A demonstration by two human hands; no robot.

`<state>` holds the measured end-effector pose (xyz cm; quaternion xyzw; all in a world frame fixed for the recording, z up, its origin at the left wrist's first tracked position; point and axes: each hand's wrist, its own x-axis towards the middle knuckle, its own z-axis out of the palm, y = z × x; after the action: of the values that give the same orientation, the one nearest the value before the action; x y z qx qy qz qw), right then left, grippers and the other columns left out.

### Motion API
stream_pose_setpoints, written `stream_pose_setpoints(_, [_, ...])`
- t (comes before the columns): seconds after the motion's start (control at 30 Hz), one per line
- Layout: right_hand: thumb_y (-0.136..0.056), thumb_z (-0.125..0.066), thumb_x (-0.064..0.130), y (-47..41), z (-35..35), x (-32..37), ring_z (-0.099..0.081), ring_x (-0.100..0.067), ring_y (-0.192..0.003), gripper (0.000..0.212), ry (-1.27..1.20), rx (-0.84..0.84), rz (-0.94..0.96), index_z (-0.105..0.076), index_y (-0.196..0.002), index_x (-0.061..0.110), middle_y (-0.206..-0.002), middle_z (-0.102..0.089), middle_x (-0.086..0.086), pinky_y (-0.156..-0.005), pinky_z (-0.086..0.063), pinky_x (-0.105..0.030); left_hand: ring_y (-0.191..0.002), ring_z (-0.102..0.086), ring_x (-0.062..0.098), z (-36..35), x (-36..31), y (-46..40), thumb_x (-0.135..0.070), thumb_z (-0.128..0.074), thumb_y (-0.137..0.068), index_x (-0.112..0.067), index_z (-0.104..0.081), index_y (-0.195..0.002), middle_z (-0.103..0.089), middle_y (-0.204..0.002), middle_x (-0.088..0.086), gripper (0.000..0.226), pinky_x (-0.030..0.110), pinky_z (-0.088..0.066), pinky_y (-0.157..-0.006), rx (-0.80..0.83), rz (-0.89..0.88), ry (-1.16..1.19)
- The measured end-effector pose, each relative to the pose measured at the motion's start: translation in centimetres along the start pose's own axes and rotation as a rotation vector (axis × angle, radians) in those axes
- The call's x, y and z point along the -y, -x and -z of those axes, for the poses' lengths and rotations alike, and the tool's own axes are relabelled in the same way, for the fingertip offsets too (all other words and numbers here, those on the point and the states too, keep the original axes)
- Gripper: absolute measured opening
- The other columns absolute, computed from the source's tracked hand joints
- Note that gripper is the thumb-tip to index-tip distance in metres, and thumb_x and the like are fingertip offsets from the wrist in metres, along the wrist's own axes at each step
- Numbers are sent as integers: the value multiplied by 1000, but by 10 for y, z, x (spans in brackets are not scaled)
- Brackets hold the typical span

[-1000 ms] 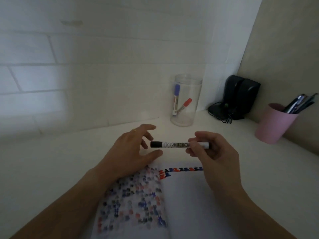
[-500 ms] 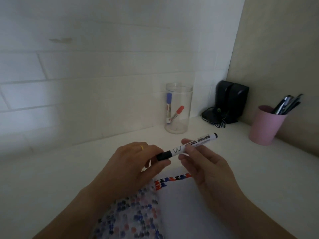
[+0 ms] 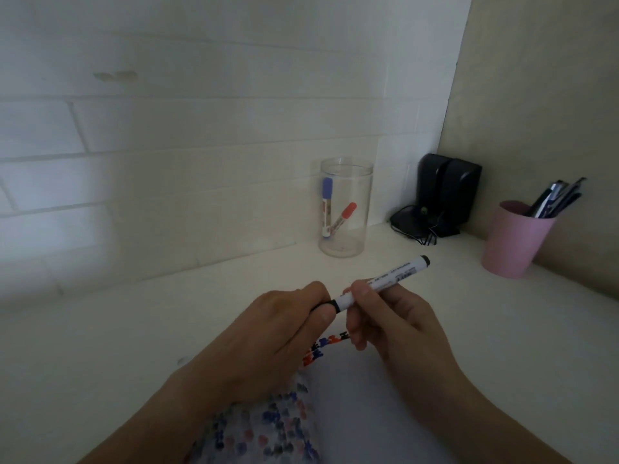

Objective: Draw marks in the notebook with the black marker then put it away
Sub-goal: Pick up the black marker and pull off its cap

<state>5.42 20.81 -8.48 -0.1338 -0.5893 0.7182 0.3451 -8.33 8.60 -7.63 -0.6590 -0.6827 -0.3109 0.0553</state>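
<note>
Both hands are being held together over the white desk (image 3: pixel 100 346) in the head view: the left hand (image 3: pixel 274 333) is being closed around the black cap end of the black marker (image 3: pixel 385 283), while the right hand (image 3: pixel 398 323) is being pinched on the white barrel just beside it, thumb and fingertips clamped on it. The marker is being held tilted, its far end raised toward the upper right, above the notebook (image 3: pixel 351 406), which is lying open on the desk under the wrists; its left page is being shown covered in blue, red and dark marks, a row of red and blue marks is running along the top of the otherwise plain right page. Behind the hands, near the white brick-patterned wall (image 3: pixel 201 128), a clear jar (image 3: pixel 345 209) is standing with a blue-capped marker (image 3: pixel 326 202) and a red-capped marker (image 3: pixel 345 214) leaning inside it. In the corner, against the beige side wall (image 3: pixel 542 95), two black speakers (image 3: pixel 449 192) with tangled cable are being seen, and a pink cup (image 3: pixel 512 241) holding dark pens (image 3: pixel 556 199) is standing to the right. The room is being lit dimly.
</note>
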Motion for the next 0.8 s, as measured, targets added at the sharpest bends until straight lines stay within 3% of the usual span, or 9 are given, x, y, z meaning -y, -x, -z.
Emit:
stream_pose_setpoints(0.1, [-87,-61,27,1,-3,0,-55,-16,-52,43,-42,34,-5,-66,-94,-14,-61,-62,-9,-50,-49,-23,-53,-38,4,0,0,-1,-23,-36,-108,-33,-32,-76,-37,-63,-21,33,16,-32,-55,9,80,224])
stream_pose_setpoints(0.2, [-86,-60,25,2,-8,1,-55,-16,-51,36,-81,57,-9,-70,-93,-9,-60,-63,-9,-49,-48,-23,-43,-38,2,1,-2,1,-38,-39,-102,-32,-46,-63,-46,-49,-16,40,11,-32,-48,0,248,593])
stream_pose_setpoints(0.3, [-85,-59,23,2,-10,3,-56,-16,-51,30,-122,53,-6,-72,-91,-4,-59,-63,-8,-49,-49,-22,-41,-30,5,2,-5,-3,-38,-39,-100,-24,-48,-57,-38,-47,-14,46,17,-28,-43,76,375,842])
stream_pose_setpoints(0.47, [-87,-59,24,3,-12,7,-56,-16,-53,26,-84,38,61,-75,-86,2,-62,-64,-9,-50,-49,-22,-35,-26,4,5,-1,-8,-38,-37,-100,-24,-47,-54,-34,-46,-12,48,15,-26,-40,159,387,1113])
stream_pose_setpoints(0.63, [-87,-59,25,4,-18,12,-56,-14,-52,27,-58,-7,87,-74,-85,2,-60,-64,-6,-50,-49,-22,-33,-24,5,11,1,-6,-34,-34,-107,-24,-45,-55,-34,-44,-12,55,15,-24,-41,199,314,1041])
stream_pose_setpoints(0.73, [-87,-60,25,7,-23,9,-56,-14,-51,30,-42,-49,100,-73,-86,-2,-59,-64,-7,-50,-49,-21,-35,-25,5,10,7,-6,-29,-34,-110,-24,-48,-58,-38,-44,-10,54,18,-24,-40,61,181,643])
stream_pose_setpoints(0.8, [-90,-61,24,6,-26,8,-56,-14,-50,32,0,-109,109,-72,-85,-6,-57,-63,-8,-49,-49,-23,-43,-25,4,15,3,-7,-21,-42,-103,-22,-47,-76,-47,-50,-7,28,16,-21,-48,20,88,265])
